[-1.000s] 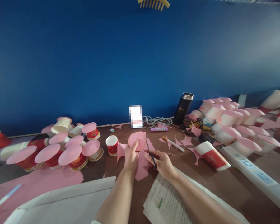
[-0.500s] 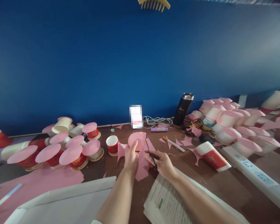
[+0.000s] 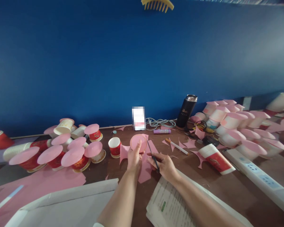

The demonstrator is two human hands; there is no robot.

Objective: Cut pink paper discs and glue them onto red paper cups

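In the middle of the table, my left hand (image 3: 134, 156) is closed on pink paper (image 3: 136, 141), its thumb lying on top of a round shape with a darker outline. More pink paper hangs down below the hands. Beside it, my right hand (image 3: 164, 164) is closed around a pair of dark scissors (image 3: 149, 145), whose blades point up and away along the right of the round shape. Whether the blades are open cannot be made out. Left of my left hand stands a red and white paper cup (image 3: 115, 148), with a pink offcut (image 3: 124, 152) between them.
Paper cups topped with pink discs (image 3: 73, 156) crowd the left, and more pink-topped cups (image 3: 234, 119) the right. A black flask (image 3: 186, 111), a purple marker (image 3: 162, 131), a pencil-like stick (image 3: 177, 147), stacked cups (image 3: 216, 159), a power strip (image 3: 257, 173) and printed sheets (image 3: 172, 198) lie around.
The whole view has shifted very slightly. My hands, the pink paper and the scissors keep nearly the same position.
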